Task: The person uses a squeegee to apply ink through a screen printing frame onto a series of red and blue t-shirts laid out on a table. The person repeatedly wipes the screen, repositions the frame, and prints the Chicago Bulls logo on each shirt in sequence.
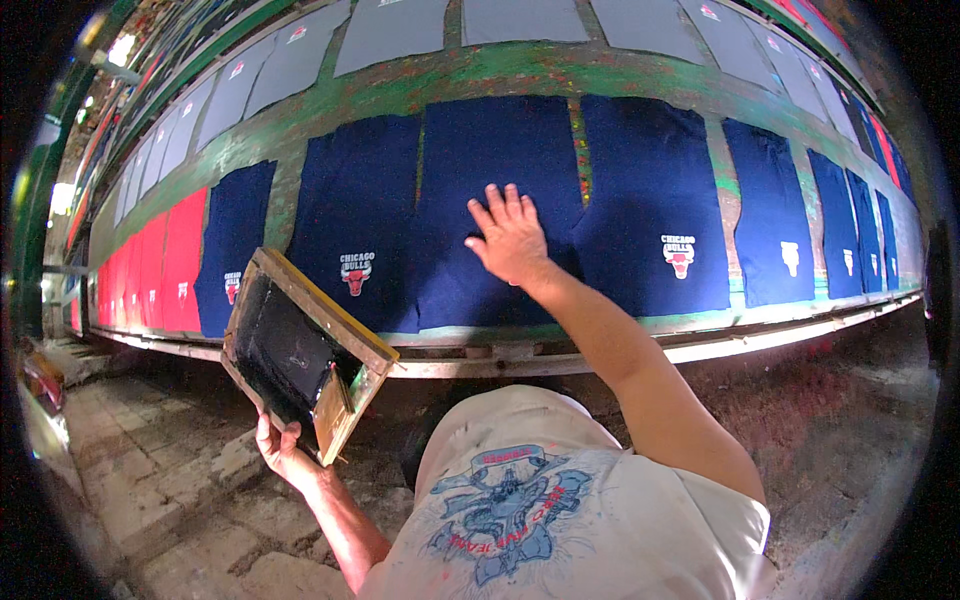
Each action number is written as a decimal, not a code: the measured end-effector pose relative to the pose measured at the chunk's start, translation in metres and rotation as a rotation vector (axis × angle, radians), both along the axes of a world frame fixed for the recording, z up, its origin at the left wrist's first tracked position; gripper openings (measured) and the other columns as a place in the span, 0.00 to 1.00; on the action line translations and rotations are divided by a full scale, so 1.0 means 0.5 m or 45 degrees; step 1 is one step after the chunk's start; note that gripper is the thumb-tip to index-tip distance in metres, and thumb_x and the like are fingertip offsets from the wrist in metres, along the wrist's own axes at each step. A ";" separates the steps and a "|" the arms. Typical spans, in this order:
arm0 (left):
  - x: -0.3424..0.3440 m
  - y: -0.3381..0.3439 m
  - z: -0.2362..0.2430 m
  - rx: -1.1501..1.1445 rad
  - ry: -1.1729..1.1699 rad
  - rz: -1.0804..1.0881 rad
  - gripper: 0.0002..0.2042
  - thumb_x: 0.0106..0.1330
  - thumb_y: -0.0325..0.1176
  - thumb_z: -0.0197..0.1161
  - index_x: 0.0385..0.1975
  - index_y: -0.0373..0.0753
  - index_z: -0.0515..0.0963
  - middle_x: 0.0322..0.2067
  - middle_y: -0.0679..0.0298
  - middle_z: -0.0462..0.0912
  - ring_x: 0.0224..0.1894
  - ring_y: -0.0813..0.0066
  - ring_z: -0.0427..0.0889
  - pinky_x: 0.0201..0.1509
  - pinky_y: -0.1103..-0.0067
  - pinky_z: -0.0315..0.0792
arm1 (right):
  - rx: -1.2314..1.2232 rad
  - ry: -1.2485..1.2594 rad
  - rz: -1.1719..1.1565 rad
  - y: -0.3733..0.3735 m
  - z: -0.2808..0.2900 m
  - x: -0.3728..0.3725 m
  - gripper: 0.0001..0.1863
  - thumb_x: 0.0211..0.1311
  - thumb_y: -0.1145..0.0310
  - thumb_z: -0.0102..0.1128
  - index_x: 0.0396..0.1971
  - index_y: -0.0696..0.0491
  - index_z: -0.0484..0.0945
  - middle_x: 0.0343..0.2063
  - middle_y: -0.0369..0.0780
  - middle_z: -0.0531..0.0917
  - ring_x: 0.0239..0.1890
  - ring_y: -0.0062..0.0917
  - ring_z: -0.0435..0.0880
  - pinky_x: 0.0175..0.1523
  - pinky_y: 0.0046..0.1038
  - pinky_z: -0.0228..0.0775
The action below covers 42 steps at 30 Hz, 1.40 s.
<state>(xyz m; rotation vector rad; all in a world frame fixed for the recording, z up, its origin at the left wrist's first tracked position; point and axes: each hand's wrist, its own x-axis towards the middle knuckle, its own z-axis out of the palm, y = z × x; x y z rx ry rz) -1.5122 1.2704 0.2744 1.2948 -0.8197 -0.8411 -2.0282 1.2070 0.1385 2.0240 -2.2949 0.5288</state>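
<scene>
My left hand [287, 455] grips the lower edge of a wooden screen-printing frame [278, 340], which is tilted in front of the table's near edge. Dark ink coats the inside of the frame, and a wooden squeegee [332, 415] rests in its lower right corner. My right hand [510, 240] lies with fingers spread on a navy fabric panel [490, 140]; its palm hides part of the cloth. On either side lie a navy panel [360, 180] and another navy panel [650, 170], each bearing a small red-and-white bull's-head print near its lower edge.
Red panels [185, 260] line the table's left end, and more navy panels [765, 210] continue right. Grey panels [390, 35] fill the far side of the long green-stained table [375, 88]. Its pale near rail [700, 348] stands above a worn floor [190, 480].
</scene>
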 end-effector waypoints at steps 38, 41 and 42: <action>-0.501 -0.207 -0.239 -0.340 -0.133 -1.087 0.18 0.56 0.13 0.69 0.47 0.32 0.86 0.76 0.39 0.74 0.77 0.52 0.76 0.78 0.64 0.71 | -0.420 -1.801 -0.543 0.373 0.130 0.138 0.29 0.83 0.64 0.65 0.77 0.61 0.74 0.69 0.41 0.84 0.71 0.26 0.80 0.80 0.35 0.66; -0.546 -0.168 -0.259 -0.285 0.018 -1.113 0.17 0.55 0.13 0.68 0.45 0.33 0.87 0.75 0.39 0.76 0.76 0.50 0.78 0.80 0.62 0.69 | -0.375 -1.812 -0.640 0.394 0.119 0.108 0.29 0.82 0.66 0.66 0.77 0.61 0.74 0.67 0.40 0.85 0.71 0.26 0.80 0.80 0.34 0.66; -0.553 -0.161 -0.265 -0.315 -0.068 -1.098 0.16 0.55 0.14 0.68 0.44 0.33 0.87 0.75 0.38 0.76 0.76 0.49 0.78 0.80 0.62 0.69 | -0.372 -1.812 -0.637 0.402 0.113 0.099 0.29 0.82 0.66 0.66 0.77 0.61 0.74 0.67 0.40 0.85 0.71 0.27 0.80 0.80 0.34 0.66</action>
